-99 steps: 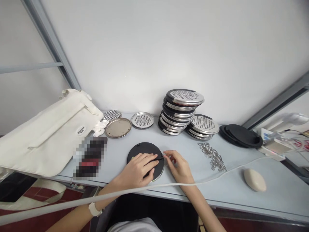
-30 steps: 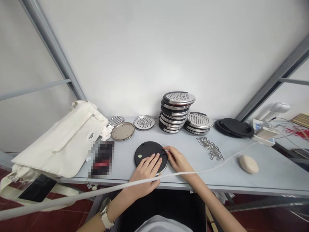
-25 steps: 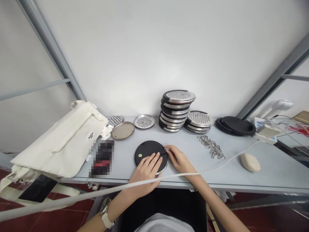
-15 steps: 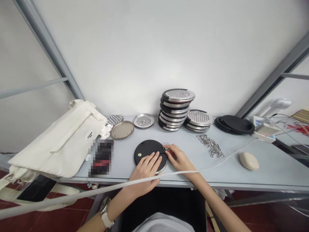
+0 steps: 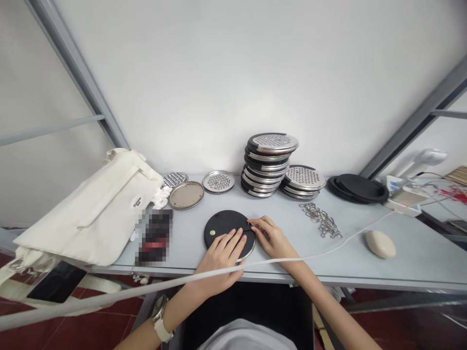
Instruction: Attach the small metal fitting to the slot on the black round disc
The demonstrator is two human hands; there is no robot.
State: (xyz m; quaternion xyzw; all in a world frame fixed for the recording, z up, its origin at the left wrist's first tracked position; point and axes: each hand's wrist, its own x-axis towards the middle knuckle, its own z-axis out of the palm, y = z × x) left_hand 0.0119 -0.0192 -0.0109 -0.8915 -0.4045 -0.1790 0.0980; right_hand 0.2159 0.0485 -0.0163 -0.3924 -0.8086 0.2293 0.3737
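Observation:
A round black disc (image 5: pixel 222 221) with a silver rim and a small green-white sticker lies on the table in front of me. My left hand (image 5: pixel 222 255) rests flat on its lower part, fingers stretched out. At the disc's right edge, the thumb and forefinger of my right hand (image 5: pixel 273 238) pinch a small metal clip (image 5: pixel 249 224), mostly covered by the fingertips. To the right lies a loose pile of small metal clips (image 5: pixel 321 221).
Stacked round graters (image 5: pixel 275 142) stand at the back beside a shorter stack (image 5: pixel 305 177). Black discs (image 5: pixel 359 187) lie farther right, near a beige rounded object (image 5: pixel 380 244). Loose metal discs (image 5: pixel 186 195) and a white bag (image 5: pixel 91 209) are left. A white cable (image 5: pixel 160 284) crosses before my forearms.

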